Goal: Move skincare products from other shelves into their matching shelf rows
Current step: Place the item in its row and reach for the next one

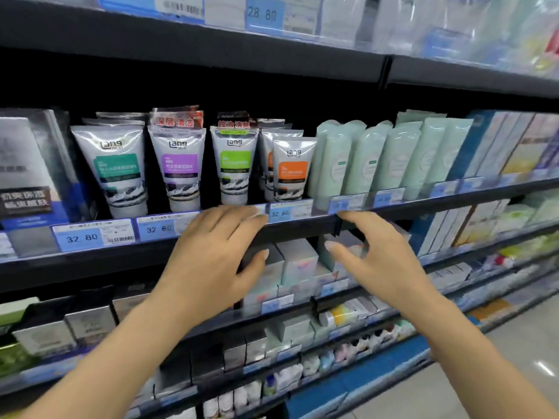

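Nearest, both bare hands are raised before the black shelf edge (302, 225). The left hand (208, 255) has fingers straight and spread, holding nothing, fingertips over the blue price labels (93, 235). The right hand (378, 258) is likewise relaxed and empty. Between them, on the lower shelf, stand pale grey cartons (298, 261). Beyond, on the upper shelf, silver skincare tubes (177, 167) stand in rows; an orange-labelled silver tube (292, 173) sits beside mint-green tubes (366, 161).

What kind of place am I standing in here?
Most likely a shop's skincare aisle: rows of matching silver tubes, blue price tags along the shelf edge, and boxed products on the shelf below.
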Motion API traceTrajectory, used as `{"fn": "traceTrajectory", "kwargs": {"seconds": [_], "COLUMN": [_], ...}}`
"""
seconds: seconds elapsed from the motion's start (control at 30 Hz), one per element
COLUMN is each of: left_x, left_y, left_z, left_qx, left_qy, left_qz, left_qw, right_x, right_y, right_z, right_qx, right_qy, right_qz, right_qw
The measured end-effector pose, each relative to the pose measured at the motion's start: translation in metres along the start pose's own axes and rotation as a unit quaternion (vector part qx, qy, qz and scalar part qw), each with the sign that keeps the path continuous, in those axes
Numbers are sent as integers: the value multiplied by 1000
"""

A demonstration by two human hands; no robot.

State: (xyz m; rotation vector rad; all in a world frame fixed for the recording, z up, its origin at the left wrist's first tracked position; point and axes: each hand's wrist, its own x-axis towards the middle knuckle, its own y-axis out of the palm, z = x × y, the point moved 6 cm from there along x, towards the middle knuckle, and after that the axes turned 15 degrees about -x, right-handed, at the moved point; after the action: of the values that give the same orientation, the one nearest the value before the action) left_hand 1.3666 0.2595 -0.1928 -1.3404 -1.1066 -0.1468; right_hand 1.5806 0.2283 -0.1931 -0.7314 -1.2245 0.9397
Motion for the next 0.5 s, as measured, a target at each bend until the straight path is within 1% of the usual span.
{"fn": "traceTrajectory", "kwargs": {"seconds": [0.07, 0.13, 0.27, 0.37, 0.5], "left_x": [-1, -4, -6, -8, -11], "left_y": [15, 37, 96, 135, 169], "left_z": [-28, -59, -141, -223, -326], "left_qx": [-11, -32, -74, -116, -171], "left_qy": [25, 46, 78, 112, 152], "left_qz": [26, 53, 112, 145, 160], "left_qw": [999, 997, 988, 976, 960], "right_x": [-28, -61, -137, -201, -289], "right_y": [-3, -11, -42, -76, -125], "right_z": [-15, -33, -81, -132, -199], "right_qx": [-35, -62, -128, -147, -179], "right_qy": [-21, -21, -16, 28, 102], "right_qz": [12, 11, -36, -33, -20], "right_qw": [999, 998, 991, 988, 978]}}
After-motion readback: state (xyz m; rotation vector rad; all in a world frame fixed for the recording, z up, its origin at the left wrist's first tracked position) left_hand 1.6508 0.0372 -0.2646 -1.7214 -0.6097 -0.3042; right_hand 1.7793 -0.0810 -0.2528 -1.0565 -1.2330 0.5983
